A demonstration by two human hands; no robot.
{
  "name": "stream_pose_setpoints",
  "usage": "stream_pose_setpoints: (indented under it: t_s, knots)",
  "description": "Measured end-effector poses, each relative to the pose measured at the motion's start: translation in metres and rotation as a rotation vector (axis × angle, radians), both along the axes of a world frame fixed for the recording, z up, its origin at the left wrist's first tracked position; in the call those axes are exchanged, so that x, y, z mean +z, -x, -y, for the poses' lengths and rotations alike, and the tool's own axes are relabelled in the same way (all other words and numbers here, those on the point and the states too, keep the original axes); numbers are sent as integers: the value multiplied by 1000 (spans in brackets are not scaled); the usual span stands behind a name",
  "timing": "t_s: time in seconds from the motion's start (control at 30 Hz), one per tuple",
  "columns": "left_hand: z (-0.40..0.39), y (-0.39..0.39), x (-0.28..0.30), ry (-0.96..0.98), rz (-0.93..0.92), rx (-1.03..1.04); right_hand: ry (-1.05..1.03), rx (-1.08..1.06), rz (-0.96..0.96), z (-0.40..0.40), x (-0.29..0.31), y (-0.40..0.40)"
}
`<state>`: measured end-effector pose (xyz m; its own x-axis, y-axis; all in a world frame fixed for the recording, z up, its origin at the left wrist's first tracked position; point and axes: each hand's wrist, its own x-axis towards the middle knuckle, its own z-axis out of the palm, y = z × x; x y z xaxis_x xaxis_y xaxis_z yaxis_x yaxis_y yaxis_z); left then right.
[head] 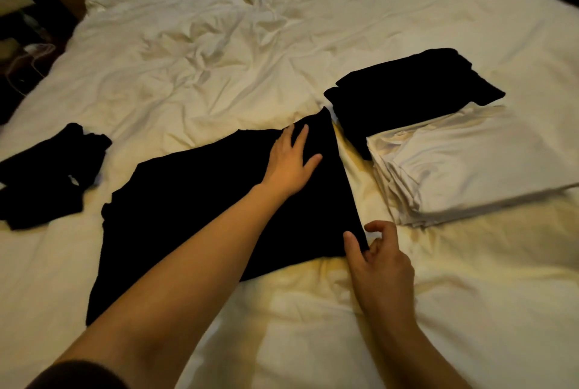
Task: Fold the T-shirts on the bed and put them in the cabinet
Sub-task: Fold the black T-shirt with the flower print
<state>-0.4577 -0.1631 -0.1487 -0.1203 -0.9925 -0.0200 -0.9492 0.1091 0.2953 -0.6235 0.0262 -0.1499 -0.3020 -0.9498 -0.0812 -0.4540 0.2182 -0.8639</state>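
Black shirt (194,210) lay spread on the bed (282,44), unfolded; left hand (293,160) pressed flat on it, right hand (372,251) pinched its near-right corner. A folded pile (407,94) sat far right, a crumpled shirt (50,172) left. No cabinet showed.

The bed (282,44) wears plain cream-white linen — yellowish where the light pools near its front edge. Spread near that edge lies a plain black T-shirt (194,216). A crumpled black garment (47,175) at the left edge shows one small white mark. Towards the right edge, a folded black pile (407,94) sits beside folded white cloth (463,163) — no patterns anywhere.
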Motion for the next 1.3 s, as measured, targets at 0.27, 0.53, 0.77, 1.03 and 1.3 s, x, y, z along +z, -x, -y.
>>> stream_pose_setpoints:
  t_s: [0.27, 0.53, 0.77, 1.03, 1.3]
  knots:
    - [-104, -60, -16, -83, 39, 8, 117, 70, -309, -4, 7, -10]
    - [-196, -120, -11, -45, 82, 205, 215, 387, -401, -17, 17, -62]
    - [-260, -184, -16, 46, -50, 411, 270, 673, -603, -13, 34, -144]
    - [-306, -234, -28, 346, -342, 724, 340, 941, -697, 6, 43, -247]
    - [-307, -250, -29, 340, -705, 980, 286, 1063, -711, 51, 45, -337]
